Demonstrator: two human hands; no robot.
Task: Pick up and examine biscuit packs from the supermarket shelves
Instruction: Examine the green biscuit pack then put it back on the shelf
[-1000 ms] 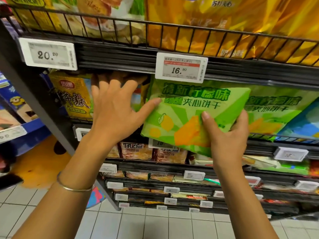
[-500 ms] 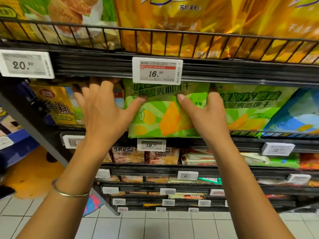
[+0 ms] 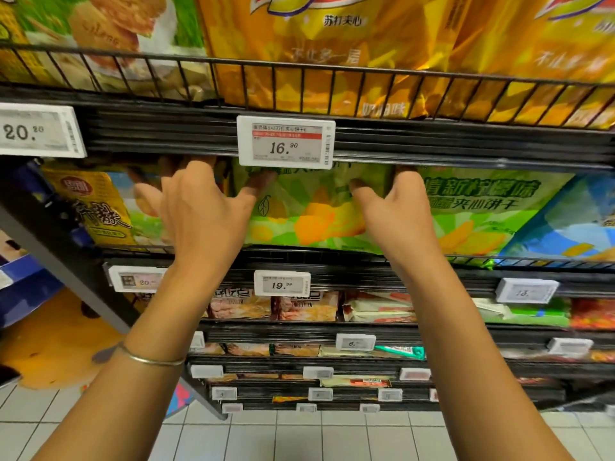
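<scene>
The right hand [image 3: 399, 216] grips the green biscuit pack [image 3: 309, 216] at its right edge, thumb laid across the printed front and the fingers curled back behind it, their tips hidden under the lip of the shelf above. The left hand [image 3: 199, 214] sits at the pack's left edge with its thumb pressed on the front and its fingers spread fairly straight upward; since the fingertips vanish behind the same lip, I cannot tell whether this hand really has hold of the pack. A thin bangle [image 3: 149, 358] circles the left wrist. The pack stands upright on the middle shelf [image 3: 366, 271], directly beneath the price tag [image 3: 286, 141] reading 16.90. Just beside it on the right stands a second green pack [image 3: 482, 207] of the same design, and beyond that a blue pack [image 3: 582, 224]. To the left of the hands stands a yellow pack [image 3: 93, 207]. On the shelf above, large orange-yellow bags [image 3: 332, 44] lean against a black wire rail [image 3: 299, 83]. Lower shelves carry more packets and small tags, one reading 19.99 [image 3: 282, 283], above a pale tiled floor [image 3: 266, 440].
</scene>
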